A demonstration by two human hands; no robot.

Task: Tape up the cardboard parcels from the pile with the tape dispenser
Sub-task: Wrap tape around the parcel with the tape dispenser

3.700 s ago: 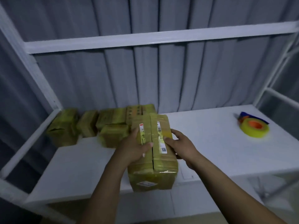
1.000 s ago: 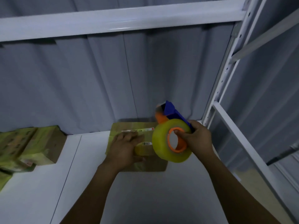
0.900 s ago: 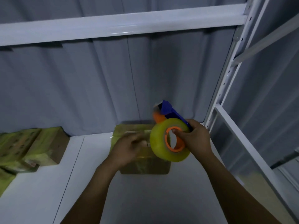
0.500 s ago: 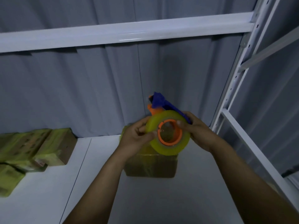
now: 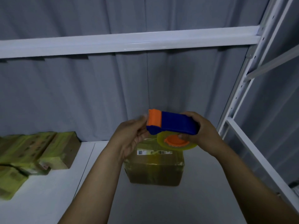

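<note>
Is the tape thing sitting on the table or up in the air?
Up in the air. The right hand grips the tape dispenser, the left hand holds its orange end, above the parcel on the table.

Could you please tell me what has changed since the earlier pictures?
The right hand took the tape dispenser off the table and lifted it over the parcel; the left hand left the parcel and now holds the dispenser's front. The pile stayed put.

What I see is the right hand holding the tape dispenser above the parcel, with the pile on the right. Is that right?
No: the head view shows the pile on the left. The right hand does hold the tape dispenser above the parcel.
</note>
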